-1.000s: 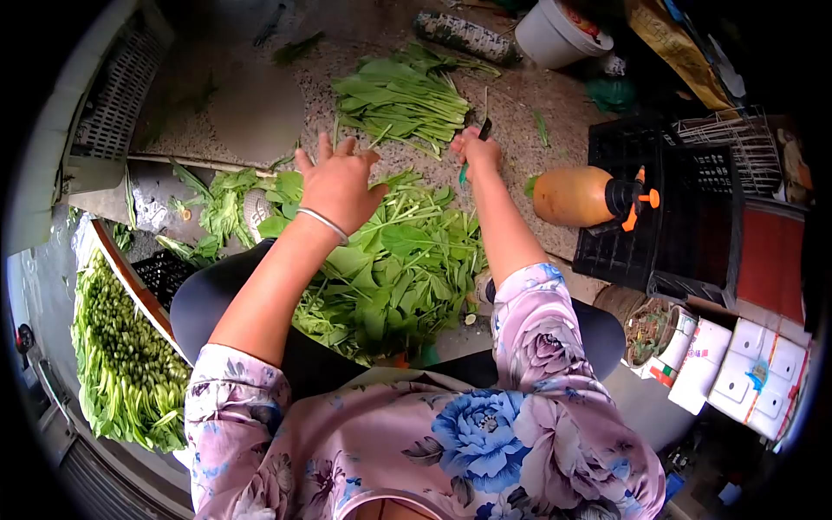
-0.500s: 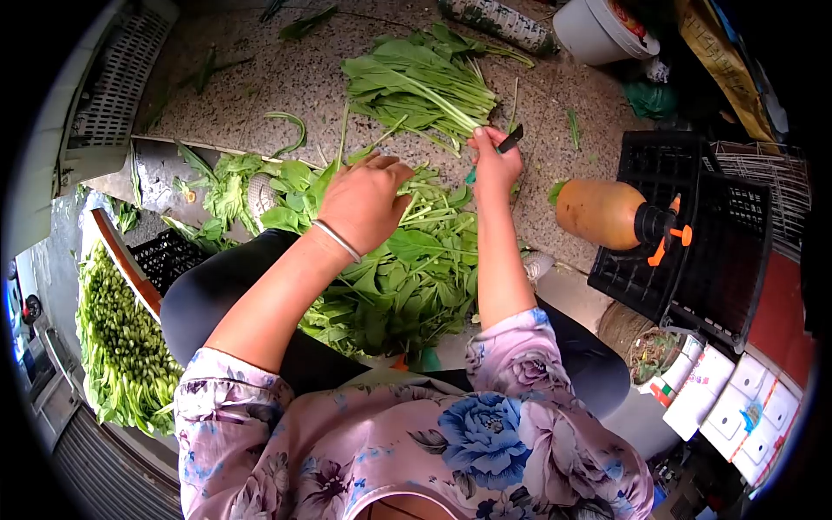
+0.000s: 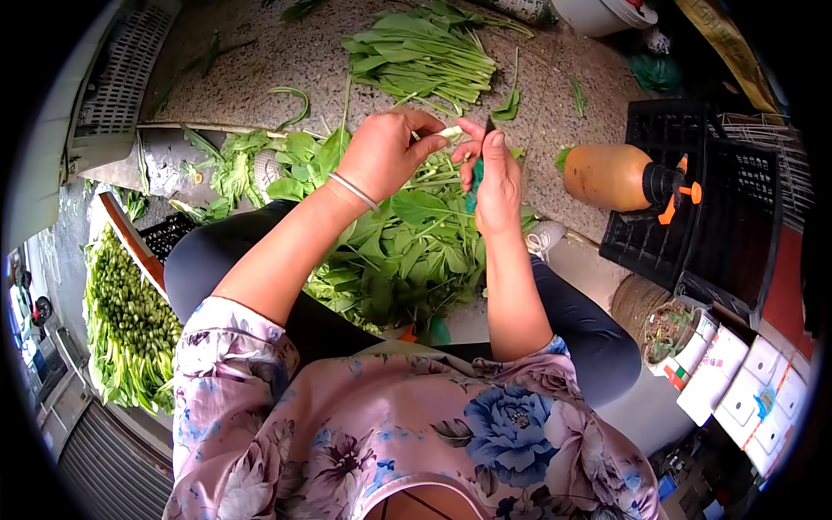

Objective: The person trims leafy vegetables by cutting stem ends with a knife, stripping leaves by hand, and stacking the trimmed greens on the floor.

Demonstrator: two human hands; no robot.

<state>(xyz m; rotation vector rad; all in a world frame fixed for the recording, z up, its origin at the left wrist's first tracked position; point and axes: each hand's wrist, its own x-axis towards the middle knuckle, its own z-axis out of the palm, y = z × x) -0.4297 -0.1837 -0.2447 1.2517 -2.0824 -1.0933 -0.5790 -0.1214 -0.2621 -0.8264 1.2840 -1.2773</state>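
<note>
Nearer each other now, my left hand [image 3: 379, 158] pinches a stalk [image 3: 451, 133], my right hand [image 3: 500, 195] grips the knife [image 3: 489, 126]; slipping could cut me.

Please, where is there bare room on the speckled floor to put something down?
One bare patch of speckled floor lies between the loose leaf and the orange sprayer. Another lies left of the curled stem. It is crowded at the leafy pile and the black crates.
</note>
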